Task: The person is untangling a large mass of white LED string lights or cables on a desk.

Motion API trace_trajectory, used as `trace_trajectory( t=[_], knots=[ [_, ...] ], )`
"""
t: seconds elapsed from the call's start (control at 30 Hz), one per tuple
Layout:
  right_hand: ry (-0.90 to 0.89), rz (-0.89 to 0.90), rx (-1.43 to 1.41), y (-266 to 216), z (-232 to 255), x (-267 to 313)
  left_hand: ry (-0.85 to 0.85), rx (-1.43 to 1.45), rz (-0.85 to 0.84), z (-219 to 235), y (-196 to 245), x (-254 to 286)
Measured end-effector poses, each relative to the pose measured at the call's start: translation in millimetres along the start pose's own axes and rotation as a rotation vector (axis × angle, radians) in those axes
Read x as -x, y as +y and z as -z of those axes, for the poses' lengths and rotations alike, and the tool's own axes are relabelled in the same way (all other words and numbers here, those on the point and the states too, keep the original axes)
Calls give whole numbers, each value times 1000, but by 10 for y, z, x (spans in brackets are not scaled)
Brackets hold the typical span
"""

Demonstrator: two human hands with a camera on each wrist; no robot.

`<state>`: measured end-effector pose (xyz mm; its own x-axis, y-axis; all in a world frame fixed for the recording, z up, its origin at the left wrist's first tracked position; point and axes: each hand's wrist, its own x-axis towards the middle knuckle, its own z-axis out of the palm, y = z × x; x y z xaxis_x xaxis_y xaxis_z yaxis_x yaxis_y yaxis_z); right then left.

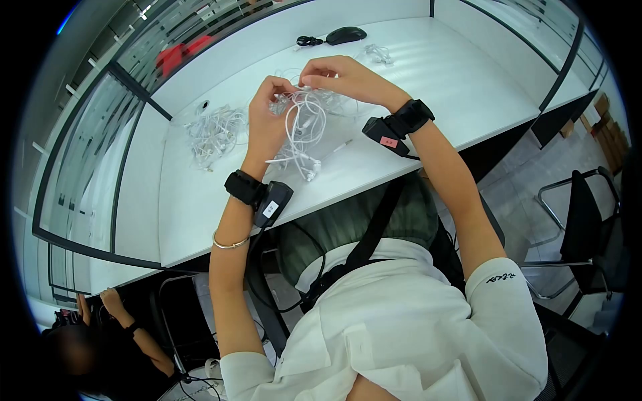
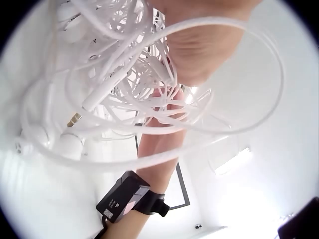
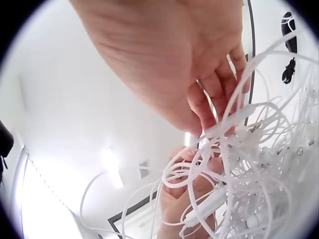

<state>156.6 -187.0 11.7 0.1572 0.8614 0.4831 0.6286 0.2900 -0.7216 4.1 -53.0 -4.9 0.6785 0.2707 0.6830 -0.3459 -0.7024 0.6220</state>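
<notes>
A tangle of white earphone cables (image 1: 307, 123) hangs between both hands above the white desk, its earbuds dangling near the desk surface. The left hand (image 1: 270, 113) has its fingers curled round part of the tangle. From the other side, the right hand (image 1: 341, 75) pinches a cable between thumb and fingers, close to the left fingertips. In the right wrist view, the right hand (image 3: 184, 64) is above the looped cables (image 3: 229, 169). Loops cross in front of the left hand (image 2: 204, 45) in the left wrist view, with an earbud (image 2: 70, 145) at the lower left.
Another pile of white cables (image 1: 215, 134) lies on the desk (image 1: 414, 80) at the left. At the back are a black mouse (image 1: 346, 35) with its bundled cord and a small white cable bundle (image 1: 378, 54). Low partitions border the desk; another person sits at lower left.
</notes>
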Motion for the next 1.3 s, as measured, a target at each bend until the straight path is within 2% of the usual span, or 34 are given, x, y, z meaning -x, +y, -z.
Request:
trace_trajectory(
  t=[0.23, 0.43, 0.53, 0.63, 0.8, 1.0, 1.2, 1.3],
  knots=[
    [-90, -110, 24, -56, 17, 20, 28, -79, -28, 43, 8, -4],
    [-115, 4, 87, -56, 20, 25, 35, -137, -46, 12, 119, 27],
    [-155, -38, 56, -58, 25, 24, 26, -183, -98, 12, 105, 35],
    [-163, -9, 40, -81, 35, 42, 69, -237, -117, 9, 127, 42],
    [-183, -24, 122, -127, 51, 43, 98, -283, -201, 11, 114, 19],
    [-172, -164, -130, -109, 23, 38, 53, -248, -228, 14, 99, 16],
    [-157, -139, 58, -214, 9, 64, 23, -274, -210, 19, 144, 22],
    [-158, -94, 69, -59, -1, 37, 11, -307, -217, 8, 132, 23]
  ],
)
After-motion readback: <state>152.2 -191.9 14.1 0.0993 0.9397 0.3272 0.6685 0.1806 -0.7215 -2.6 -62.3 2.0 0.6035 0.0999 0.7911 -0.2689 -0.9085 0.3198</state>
